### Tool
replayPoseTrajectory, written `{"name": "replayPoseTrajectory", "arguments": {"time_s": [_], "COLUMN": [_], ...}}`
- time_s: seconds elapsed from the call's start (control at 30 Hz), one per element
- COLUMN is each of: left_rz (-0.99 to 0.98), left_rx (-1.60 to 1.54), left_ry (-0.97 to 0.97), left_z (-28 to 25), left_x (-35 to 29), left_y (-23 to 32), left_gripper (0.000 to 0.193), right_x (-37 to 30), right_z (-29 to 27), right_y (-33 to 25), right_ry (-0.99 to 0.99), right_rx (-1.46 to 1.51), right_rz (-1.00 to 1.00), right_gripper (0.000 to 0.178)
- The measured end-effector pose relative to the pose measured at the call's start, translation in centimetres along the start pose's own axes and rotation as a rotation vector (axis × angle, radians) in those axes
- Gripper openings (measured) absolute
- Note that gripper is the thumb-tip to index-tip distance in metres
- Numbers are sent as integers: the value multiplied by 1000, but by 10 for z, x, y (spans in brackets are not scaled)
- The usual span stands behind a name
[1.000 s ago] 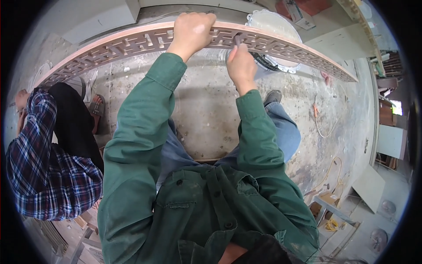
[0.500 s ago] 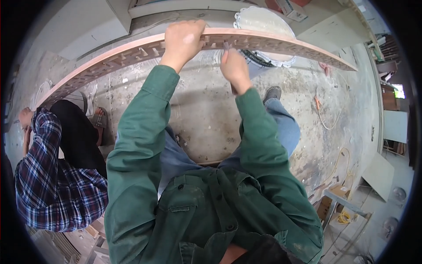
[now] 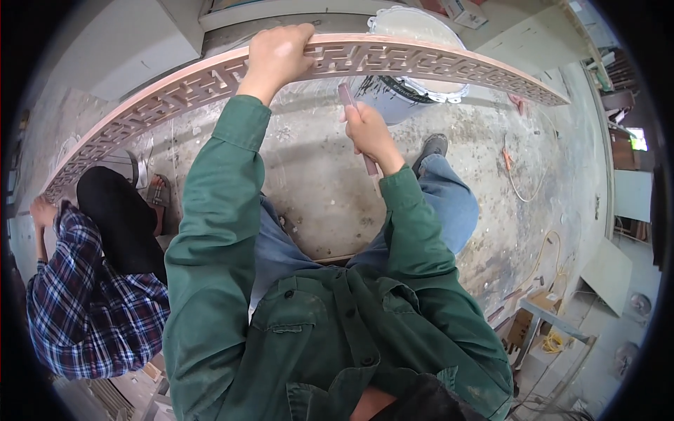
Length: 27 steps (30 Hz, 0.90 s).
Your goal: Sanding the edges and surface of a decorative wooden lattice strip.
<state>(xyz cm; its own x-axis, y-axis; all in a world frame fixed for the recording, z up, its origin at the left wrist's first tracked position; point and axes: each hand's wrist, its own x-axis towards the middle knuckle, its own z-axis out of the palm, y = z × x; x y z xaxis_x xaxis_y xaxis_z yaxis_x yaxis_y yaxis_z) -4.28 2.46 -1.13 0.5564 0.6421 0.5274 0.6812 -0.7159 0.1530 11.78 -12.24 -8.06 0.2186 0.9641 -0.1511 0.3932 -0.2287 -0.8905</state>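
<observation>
A long wooden lattice panel point(image 3: 414, 59), cut with an angular openwork pattern, arcs across the far part of the view, its face tilted toward me. My left hand point(image 3: 275, 62) is closed over its top edge, left of the middle. Closer to me, my right hand point(image 3: 371, 132) grips a flat pinkish-brown stick point(image 3: 347, 96) whose ends stick out on both sides of the fist. The stick is apart from the panel. I cannot make out whether it is a sanding stick or another tool. At the panel's left end is a co-worker's hand point(image 3: 43, 210).
A large white bucket point(image 3: 397, 105) with dark drips stands behind and below the panel. A co-worker in a plaid shirt point(image 3: 91, 309) crouches at left. On the stained concrete floor lie an orange-handled tool point(image 3: 507, 160) and a cable point(image 3: 535, 189). Boxes point(image 3: 519, 330) stand at lower right.
My right hand has drawn back from the panel toward me, bringing the stick into fuller view. The panel has tipped so its lattice face shows more; my left hand moved slightly left with it.
</observation>
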Motion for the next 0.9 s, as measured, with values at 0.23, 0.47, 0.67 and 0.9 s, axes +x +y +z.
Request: {"name": "replayPoseTrajectory", "arguments": {"time_s": [0.23,0.47,0.67,0.9], "left_rz": [-24,-54,-40,-73], "left_rx": [-9,-25,51,71], "left_ry": [-36,-62,-79,-97], "left_z": [-2,-6,-10,-12], "left_x": [-4,-7,-7,-3], "left_y": [0,-4,-11,-10], "left_gripper": [29,32,48,49], "right_x": [31,49,62,61], "right_z": [7,-11,29,25], "right_y": [9,29,1,14], "right_ry": [-344,-378,-136,-194], "right_rx": [531,850,777,718], "right_rz": [178,260,317,231], "right_gripper": [30,30,28,28]}}
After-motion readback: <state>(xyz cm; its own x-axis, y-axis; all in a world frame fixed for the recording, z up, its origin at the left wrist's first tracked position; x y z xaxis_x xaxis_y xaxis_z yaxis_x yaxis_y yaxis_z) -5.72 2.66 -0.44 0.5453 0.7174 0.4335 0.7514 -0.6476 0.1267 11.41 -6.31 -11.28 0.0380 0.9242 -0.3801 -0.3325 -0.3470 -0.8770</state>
